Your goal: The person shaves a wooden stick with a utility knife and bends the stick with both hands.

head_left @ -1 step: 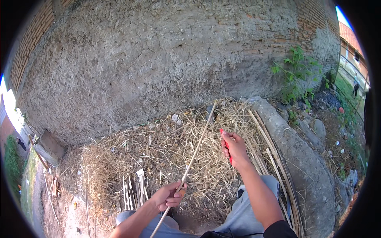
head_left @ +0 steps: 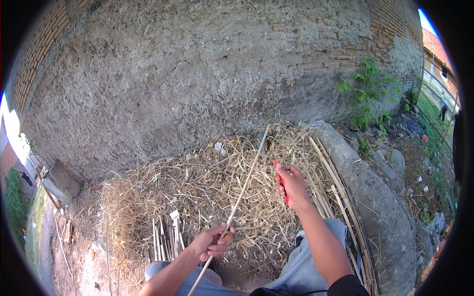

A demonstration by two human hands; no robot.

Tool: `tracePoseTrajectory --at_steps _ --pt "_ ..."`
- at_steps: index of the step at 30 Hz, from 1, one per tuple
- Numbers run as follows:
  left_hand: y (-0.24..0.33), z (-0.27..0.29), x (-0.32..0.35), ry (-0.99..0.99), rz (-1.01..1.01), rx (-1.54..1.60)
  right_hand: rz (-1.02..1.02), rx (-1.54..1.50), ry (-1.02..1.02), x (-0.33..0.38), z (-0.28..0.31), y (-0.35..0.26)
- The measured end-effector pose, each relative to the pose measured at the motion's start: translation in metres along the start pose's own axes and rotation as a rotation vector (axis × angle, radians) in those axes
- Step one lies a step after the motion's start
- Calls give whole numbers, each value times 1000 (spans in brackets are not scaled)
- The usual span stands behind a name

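Rough plastered wall behind a straw heap [head_left: 197, 192]; left hand [head_left: 211, 242] pinches a long thin bamboo strip [head_left: 243, 190] lying over it, right hand [head_left: 292, 185] clamps a red-handled knife [head_left: 282, 181]. Strip looks light, springy; hold low.

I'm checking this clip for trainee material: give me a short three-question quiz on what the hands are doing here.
1. True or false: the left hand grips a long thin bamboo stick.
2. What does the right hand hold? A) a red-handled tool B) a brick C) a green bottle
3. Fill in: the ground ahead of the knees is covered in a heap of dry ____, lying against the rough plastered wall.

Key: 1 true; 2 A; 3 shavings, straw-like strips.
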State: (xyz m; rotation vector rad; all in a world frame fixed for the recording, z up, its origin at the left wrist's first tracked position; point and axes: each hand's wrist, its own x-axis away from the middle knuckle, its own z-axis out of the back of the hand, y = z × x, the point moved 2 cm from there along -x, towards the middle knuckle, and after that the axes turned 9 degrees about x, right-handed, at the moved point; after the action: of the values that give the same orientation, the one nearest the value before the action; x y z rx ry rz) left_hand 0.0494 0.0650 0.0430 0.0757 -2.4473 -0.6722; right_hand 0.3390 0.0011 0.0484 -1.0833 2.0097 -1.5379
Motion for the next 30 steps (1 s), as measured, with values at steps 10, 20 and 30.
tracePoseTrajectory --at_steps 10,20,30 --pt "-28 0 2 -15 -11 -78 1 30 -21 12 -11 6" --pt "-35 1 12 56 -36 -145 -5 29 8 17 -19 11" --pt "-36 1 13 63 -57 -125 -37 61 -30 13 -21 21"
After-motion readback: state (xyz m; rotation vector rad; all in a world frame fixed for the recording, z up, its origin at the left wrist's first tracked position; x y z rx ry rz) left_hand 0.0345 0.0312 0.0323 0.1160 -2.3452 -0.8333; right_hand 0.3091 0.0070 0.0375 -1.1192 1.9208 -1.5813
